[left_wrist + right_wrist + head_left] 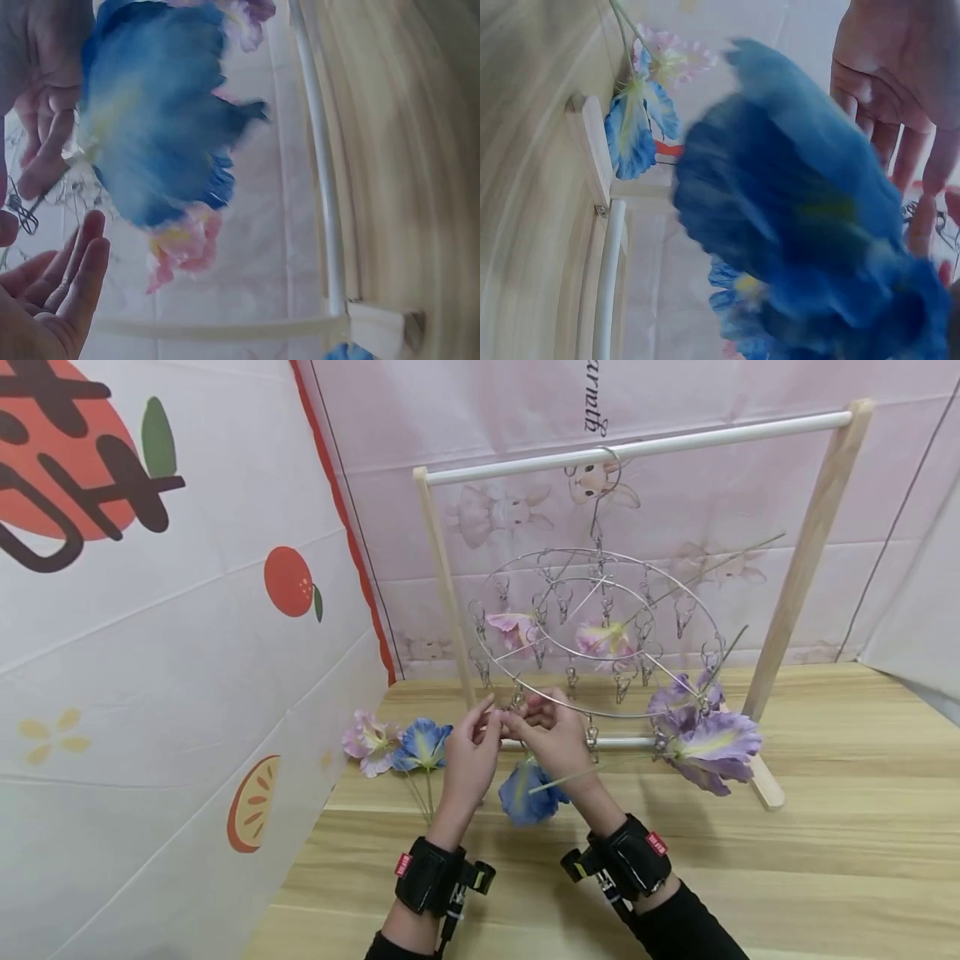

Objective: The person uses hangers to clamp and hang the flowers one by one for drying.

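Both hands meet under the near rim of a round wire hanger (517, 681) fitted with metal clips. My left hand (471, 752) has its thumb and fingertips at one small clip (26, 216), with several fingers stretched out beside it. From the other side, my right hand (558, 739) pinches at the same clip, its fingers close to the flower's base. A blue fabric flower (157, 112) hangs below the clip, between the two wrists. Its large petals fill the middle of the right wrist view and partly cover the right fingers there.
A wooden stand (810, 556) with a white top bar carries the hanger. Pink flowers (603, 639) and purple flowers (712, 747) hang from it. At left on the table (847, 860) lie a pink flower (369, 743) and a blue one (423, 745). A printed cloth wall (225, 693) borders the left.
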Demonstrator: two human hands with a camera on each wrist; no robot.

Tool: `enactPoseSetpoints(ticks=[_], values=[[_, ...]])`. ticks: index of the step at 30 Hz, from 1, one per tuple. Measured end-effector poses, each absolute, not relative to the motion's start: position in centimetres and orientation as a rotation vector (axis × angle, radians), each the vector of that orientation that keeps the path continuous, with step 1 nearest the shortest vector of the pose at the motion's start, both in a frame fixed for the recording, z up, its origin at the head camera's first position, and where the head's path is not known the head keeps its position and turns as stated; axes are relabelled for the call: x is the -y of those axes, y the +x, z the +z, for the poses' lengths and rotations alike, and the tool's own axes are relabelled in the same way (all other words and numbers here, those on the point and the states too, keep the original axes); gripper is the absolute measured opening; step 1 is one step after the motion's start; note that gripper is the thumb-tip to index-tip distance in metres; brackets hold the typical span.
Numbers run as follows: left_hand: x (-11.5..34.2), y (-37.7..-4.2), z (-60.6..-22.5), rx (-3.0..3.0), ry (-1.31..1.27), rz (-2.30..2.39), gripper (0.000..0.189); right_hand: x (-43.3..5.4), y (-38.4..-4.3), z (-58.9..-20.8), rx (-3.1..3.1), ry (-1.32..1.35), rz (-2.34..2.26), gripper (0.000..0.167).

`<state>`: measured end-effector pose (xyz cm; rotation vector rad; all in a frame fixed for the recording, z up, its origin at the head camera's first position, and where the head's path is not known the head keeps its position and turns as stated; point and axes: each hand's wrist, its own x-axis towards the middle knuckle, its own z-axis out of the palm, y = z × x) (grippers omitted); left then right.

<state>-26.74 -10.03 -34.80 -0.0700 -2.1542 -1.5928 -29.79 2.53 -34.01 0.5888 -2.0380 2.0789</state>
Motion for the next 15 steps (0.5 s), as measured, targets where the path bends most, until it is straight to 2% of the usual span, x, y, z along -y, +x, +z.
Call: enactPoseSetpoints(ticks=[6,11,15], values=[[11.5,-25.0,-36.0,2.150,0.017,-1.571,0.042,-1.5,-28.8,-34.4,1.990,0.722,1.904,0.019],[13.1,-23.2,-37.3,2.136,0.096,-1.578,0.040,-0.5,-27.8,-34.6,2.004,0.971,1.592,0.009],[14.5,-21.9,-38.1,2.124,0.166,-1.593,0.037,0.3,-26.8,-34.6,2.016,1.141,1.395,0.007]])
